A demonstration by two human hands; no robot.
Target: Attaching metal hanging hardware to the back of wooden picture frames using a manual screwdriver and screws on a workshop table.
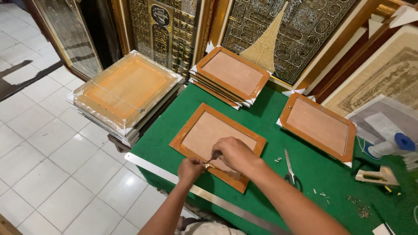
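A wooden picture frame (pixel 204 126) lies face down on the green table (pixel 265 113), its brown backing board up. My left hand (pixel 190 168) pinches a small gold-coloured metal piece (pixel 209 166) against the frame's near edge. My right hand (pixel 236 153) is closed around a thin tool whose tip (pixel 214 156) touches that metal piece. Both hands meet over the frame's near rail.
Scissors (pixel 291 170) lie right of the frame. Another face-down frame (pixel 318 126) sits at the right, a stack of frames (pixel 230 76) at the back, and a plastic-wrapped stack (pixel 126 93) at the left. A metal ruler (pixel 174 178) runs along the table's near edge. Small metal bits (pixel 322 193) are scattered.
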